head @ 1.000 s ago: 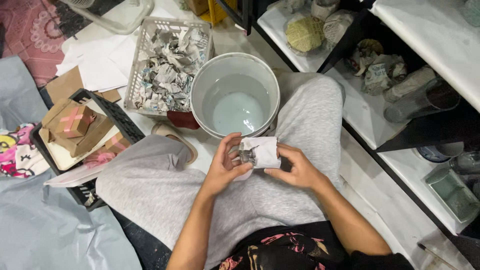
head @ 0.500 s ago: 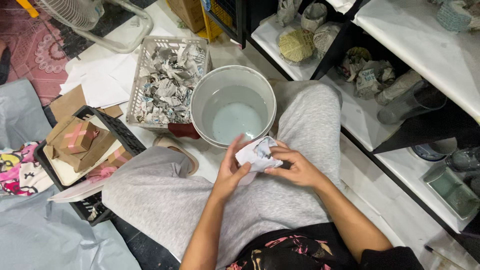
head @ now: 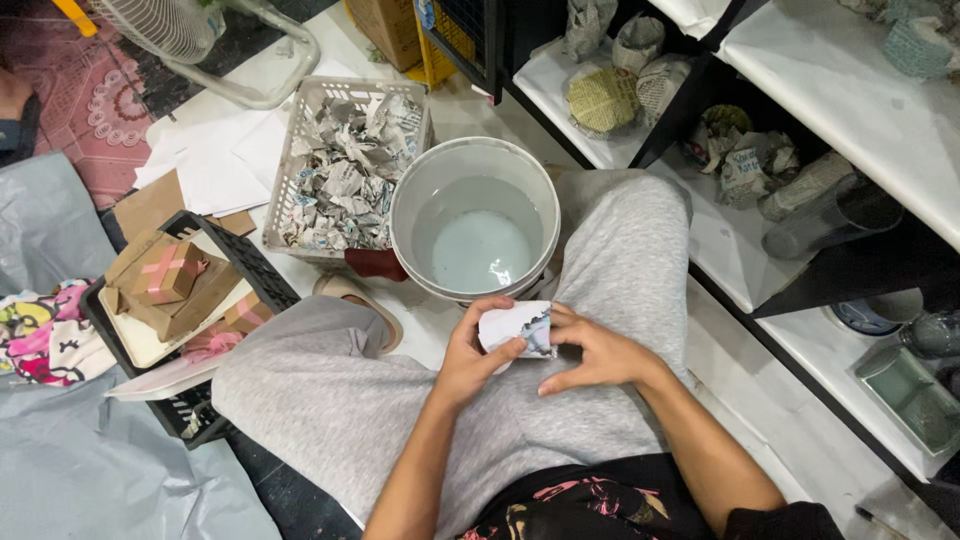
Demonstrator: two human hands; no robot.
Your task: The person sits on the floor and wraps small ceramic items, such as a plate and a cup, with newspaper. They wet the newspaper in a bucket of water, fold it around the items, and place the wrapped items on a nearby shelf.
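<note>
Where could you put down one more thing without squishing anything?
Free spots: the white shelf top at upper right, and the shelf strip between the paper bundles and the grey-trousered knee. Crowded: the basket of crumpled paper and the black crate of boxes.

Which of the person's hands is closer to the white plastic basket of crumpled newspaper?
Left. The left hand holds the small white object on the side toward the white plastic basket; the right hand grips its far side.

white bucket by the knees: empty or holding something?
Holding liquid. The white bucket stands upright and open, with a pale, reflective pool across its bottom, well below the rim.
</note>
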